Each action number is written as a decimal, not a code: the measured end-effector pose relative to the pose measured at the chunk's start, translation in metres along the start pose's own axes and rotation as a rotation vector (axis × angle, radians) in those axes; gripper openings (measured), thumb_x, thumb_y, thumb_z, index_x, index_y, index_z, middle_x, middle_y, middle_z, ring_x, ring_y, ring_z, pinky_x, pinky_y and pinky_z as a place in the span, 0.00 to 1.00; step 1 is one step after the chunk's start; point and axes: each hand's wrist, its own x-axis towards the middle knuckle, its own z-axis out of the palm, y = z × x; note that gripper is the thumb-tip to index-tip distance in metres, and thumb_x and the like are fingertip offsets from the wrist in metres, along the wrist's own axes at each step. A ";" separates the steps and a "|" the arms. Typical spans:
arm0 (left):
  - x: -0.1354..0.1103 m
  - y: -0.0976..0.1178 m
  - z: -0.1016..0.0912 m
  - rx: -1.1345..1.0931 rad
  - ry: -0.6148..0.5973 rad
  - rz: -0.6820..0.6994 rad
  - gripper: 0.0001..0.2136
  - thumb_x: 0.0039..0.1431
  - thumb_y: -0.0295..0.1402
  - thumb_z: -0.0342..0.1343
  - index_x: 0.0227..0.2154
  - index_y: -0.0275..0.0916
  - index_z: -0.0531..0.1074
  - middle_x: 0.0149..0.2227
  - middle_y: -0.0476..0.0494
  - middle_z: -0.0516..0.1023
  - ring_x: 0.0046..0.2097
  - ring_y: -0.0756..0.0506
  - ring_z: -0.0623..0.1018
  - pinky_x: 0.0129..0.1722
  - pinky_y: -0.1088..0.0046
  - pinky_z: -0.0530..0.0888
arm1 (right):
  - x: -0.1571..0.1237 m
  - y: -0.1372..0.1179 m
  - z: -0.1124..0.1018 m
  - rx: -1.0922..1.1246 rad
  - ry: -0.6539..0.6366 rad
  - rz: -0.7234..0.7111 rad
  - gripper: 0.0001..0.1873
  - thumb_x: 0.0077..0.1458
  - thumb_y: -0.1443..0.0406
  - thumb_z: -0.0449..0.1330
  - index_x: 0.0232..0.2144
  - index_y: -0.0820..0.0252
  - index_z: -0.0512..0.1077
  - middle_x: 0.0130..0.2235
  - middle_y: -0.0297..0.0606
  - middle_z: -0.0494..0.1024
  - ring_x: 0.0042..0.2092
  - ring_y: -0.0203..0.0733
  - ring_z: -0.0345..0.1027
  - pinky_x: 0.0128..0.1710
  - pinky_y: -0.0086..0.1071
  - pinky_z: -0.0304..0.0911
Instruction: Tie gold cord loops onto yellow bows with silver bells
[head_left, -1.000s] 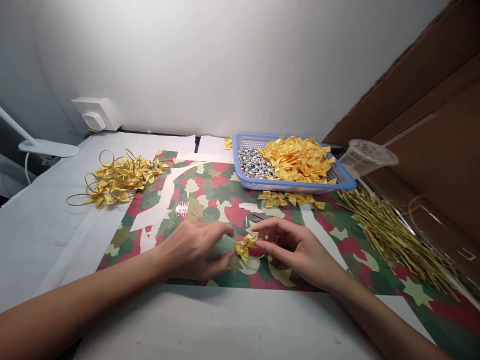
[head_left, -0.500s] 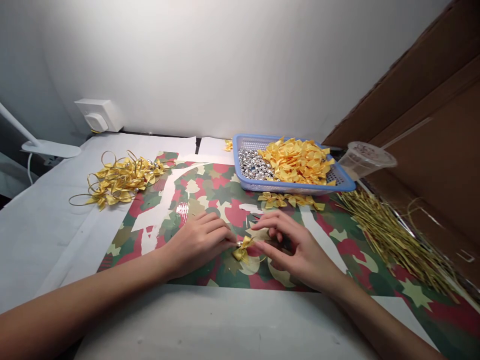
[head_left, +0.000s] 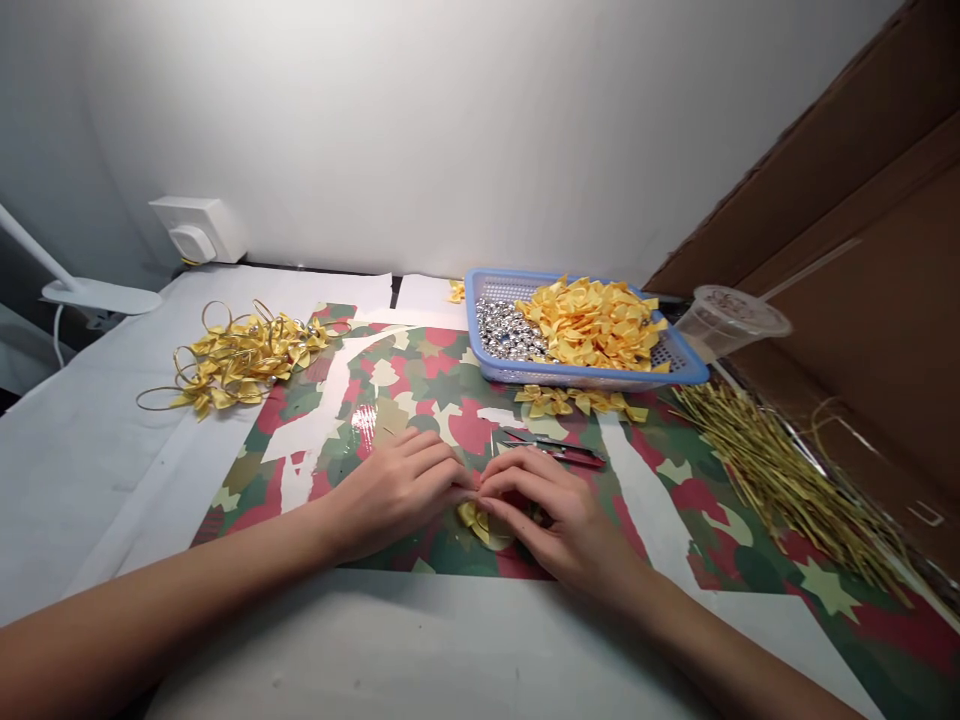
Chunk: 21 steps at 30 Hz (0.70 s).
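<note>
My left hand [head_left: 394, 490] and my right hand [head_left: 551, 510] meet fingertip to fingertip over a small yellow ribbon bow [head_left: 474, 519] on the red-and-green patterned sheet [head_left: 420, 385]. Both hands have their fingers curled and pinched on the bow, which mostly hides under them. A gold loop attached to the bow cannot be made out now. Small scissors [head_left: 559, 448] lie just beyond my right hand.
A blue basket [head_left: 480, 362] at the back holds silver bells [head_left: 508, 334] and yellow bows [head_left: 592, 320]. Finished bows with gold loops [head_left: 240, 360] lie at the left. Gold cords [head_left: 780, 470] pile at the right beside a tipped plastic cup [head_left: 731, 318] and cardboard [head_left: 862, 250].
My right hand has moved left and down onto the bow, closing the gap with my left hand. The scissors behind it have come into view.
</note>
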 end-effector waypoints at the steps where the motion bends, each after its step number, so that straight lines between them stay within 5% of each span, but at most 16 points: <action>1: 0.000 0.000 0.000 -0.015 -0.002 -0.008 0.08 0.65 0.28 0.48 0.30 0.35 0.67 0.28 0.46 0.74 0.30 0.49 0.70 0.30 0.74 0.69 | 0.000 0.000 0.000 0.007 0.001 0.005 0.06 0.59 0.70 0.55 0.31 0.58 0.69 0.34 0.38 0.75 0.35 0.39 0.69 0.35 0.34 0.65; 11: 0.001 0.005 0.004 -0.021 -0.075 -0.036 0.18 0.68 0.27 0.35 0.24 0.36 0.63 0.22 0.49 0.67 0.23 0.51 0.62 0.22 0.77 0.62 | 0.000 -0.007 0.002 -0.001 -0.002 -0.006 0.07 0.58 0.71 0.55 0.29 0.58 0.69 0.30 0.36 0.73 0.33 0.39 0.67 0.33 0.33 0.63; 21: 0.003 0.010 0.005 -0.052 -0.006 -0.164 0.21 0.68 0.30 0.37 0.18 0.38 0.61 0.17 0.53 0.63 0.21 0.51 0.61 0.23 0.76 0.61 | -0.002 -0.009 0.011 -0.042 0.021 -0.065 0.07 0.57 0.71 0.56 0.28 0.58 0.68 0.29 0.36 0.74 0.32 0.38 0.66 0.33 0.33 0.61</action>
